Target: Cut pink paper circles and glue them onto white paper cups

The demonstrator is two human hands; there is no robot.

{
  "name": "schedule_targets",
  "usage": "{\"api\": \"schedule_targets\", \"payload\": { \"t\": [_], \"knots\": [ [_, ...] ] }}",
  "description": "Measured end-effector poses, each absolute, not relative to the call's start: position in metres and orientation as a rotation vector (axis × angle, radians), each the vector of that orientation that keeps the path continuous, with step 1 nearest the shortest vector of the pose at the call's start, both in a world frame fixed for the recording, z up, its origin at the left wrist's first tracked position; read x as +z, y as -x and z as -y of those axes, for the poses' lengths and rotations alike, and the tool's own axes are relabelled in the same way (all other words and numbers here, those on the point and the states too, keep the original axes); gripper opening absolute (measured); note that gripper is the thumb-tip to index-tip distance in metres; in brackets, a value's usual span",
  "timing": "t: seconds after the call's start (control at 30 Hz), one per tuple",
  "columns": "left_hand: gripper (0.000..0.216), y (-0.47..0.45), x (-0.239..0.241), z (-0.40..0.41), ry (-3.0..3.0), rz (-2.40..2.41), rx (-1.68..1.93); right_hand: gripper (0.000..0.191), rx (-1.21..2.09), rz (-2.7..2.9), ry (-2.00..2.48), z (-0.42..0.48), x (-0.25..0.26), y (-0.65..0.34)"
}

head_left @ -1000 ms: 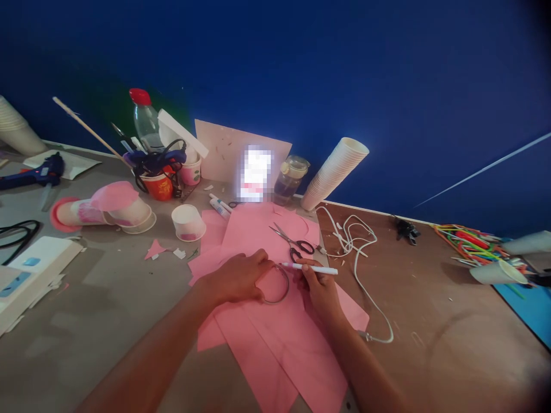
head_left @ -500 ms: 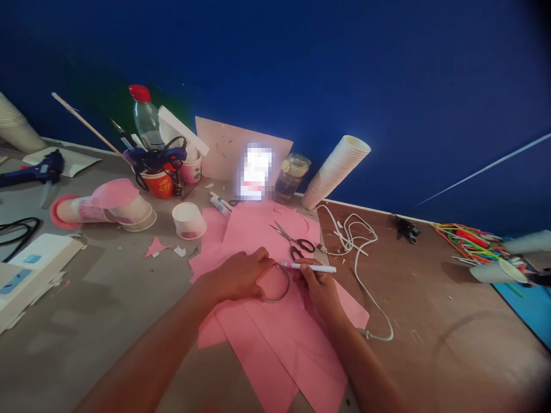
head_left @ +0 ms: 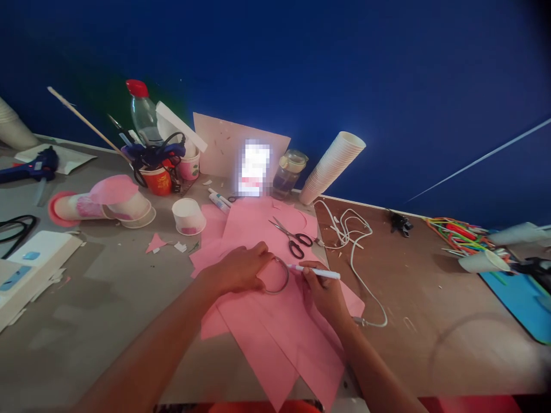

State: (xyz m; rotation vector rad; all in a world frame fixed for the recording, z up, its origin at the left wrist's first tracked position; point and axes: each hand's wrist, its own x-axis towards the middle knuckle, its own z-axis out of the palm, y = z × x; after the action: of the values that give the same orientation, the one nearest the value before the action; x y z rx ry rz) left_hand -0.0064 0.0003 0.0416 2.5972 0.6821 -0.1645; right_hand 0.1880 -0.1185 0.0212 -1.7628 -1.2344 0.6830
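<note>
We pin the metal ring [head_left: 286,282] flat on the pink paper [head_left: 275,338], mid-table [head_left: 107,287] toward the near edge, with the left hand [head_left: 239,269], fingers curled over its left rim. The right hand [head_left: 327,292] pinches the white pen [head_left: 316,272], tip at the ring's right rim. We read this as mid-trace. The next move needs the ring held down and the tip tight to the rim.

Craft workshop: glue gun [head_left: 30,170], scissors [head_left: 291,237].

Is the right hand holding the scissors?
No, the right hand grips a white pen at the edge of the ring, while the scissors lie untouched on the pink paper beyond it.
</note>
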Motion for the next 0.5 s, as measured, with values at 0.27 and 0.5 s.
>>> {"api": "schedule_targets", "payload": {
  "t": [0.27, 0.5],
  "knots": [
    [0.06, 0.008, 0.041, 0.0, -2.571, -0.699, -0.177, 0.023, 0.532, 1.349, 1.824, 0.156, 0.017, -0.174],
    [0.063, 0.008, 0.039, -0.001, -2.594, -0.689, -0.155, 0.018, 0.509, 1.451, 1.803, 0.178, 0.018, -0.149]
  ]
}}
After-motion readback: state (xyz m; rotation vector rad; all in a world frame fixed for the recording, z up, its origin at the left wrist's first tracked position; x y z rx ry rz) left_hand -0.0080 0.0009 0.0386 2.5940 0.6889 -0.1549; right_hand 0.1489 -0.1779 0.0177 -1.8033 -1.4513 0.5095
